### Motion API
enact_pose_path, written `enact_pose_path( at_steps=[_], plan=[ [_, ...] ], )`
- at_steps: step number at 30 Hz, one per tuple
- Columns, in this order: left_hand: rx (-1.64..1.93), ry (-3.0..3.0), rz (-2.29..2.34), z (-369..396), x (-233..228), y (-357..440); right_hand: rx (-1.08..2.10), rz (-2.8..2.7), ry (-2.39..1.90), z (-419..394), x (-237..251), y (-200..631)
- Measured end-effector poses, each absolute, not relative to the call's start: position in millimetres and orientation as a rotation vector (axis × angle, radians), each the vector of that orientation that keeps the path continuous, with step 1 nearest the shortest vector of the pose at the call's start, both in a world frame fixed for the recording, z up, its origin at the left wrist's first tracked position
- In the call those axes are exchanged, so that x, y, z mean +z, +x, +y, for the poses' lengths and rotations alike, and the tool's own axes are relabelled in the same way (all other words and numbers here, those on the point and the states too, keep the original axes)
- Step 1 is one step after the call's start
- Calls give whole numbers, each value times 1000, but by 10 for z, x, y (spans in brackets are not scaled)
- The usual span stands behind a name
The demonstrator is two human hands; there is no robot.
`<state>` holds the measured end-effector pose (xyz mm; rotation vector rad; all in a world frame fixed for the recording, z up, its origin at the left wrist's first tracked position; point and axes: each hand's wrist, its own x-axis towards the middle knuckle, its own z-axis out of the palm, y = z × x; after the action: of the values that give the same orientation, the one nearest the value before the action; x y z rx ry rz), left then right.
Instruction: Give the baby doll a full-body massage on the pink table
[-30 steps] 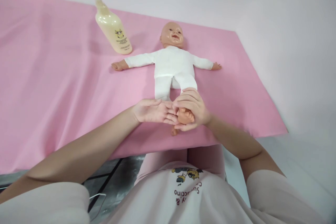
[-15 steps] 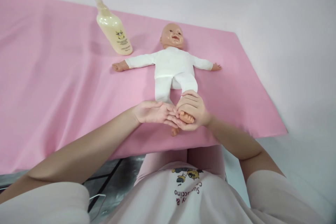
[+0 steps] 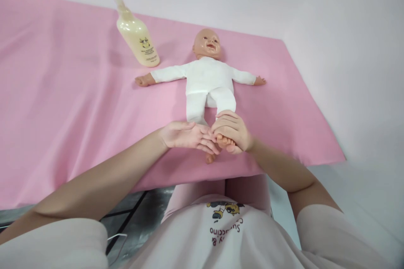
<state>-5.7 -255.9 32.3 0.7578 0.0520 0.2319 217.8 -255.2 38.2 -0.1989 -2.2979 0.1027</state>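
From my feed this looks like a baby-care practice room. A smooth pink cloth sheet covers a table against bare white walls. At centre lies a plastic baby doll in a white suit, and at upper left a cream lotion bottle rests on its side.

The shirt print, seen upside down below a cartoon figure, reads partly "Cappuccino"; remaining letters are cut off. The bottle, beside the doll, carries a label too small to read.
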Motion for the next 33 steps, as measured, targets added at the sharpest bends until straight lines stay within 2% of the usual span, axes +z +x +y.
enact_pose_path(
  at_steps=[9, 15, 21, 33],
  plan=[
    [237, 771, 72, -2562, 346, -50, 146, -2147, -142, -2629, 450, 2118],
    [224, 784, 101, -2556, 332, -59, 76, -2264, -247, -2625, 409, 2127],
    [271, 772, 107, -2574, 319, -48, 29, -2118, -216, -2621, 526, 2055],
    [385, 662, 109, -2581, 318, -24, 148, -2052, -415, -2635, 517, 2068]
  ],
)
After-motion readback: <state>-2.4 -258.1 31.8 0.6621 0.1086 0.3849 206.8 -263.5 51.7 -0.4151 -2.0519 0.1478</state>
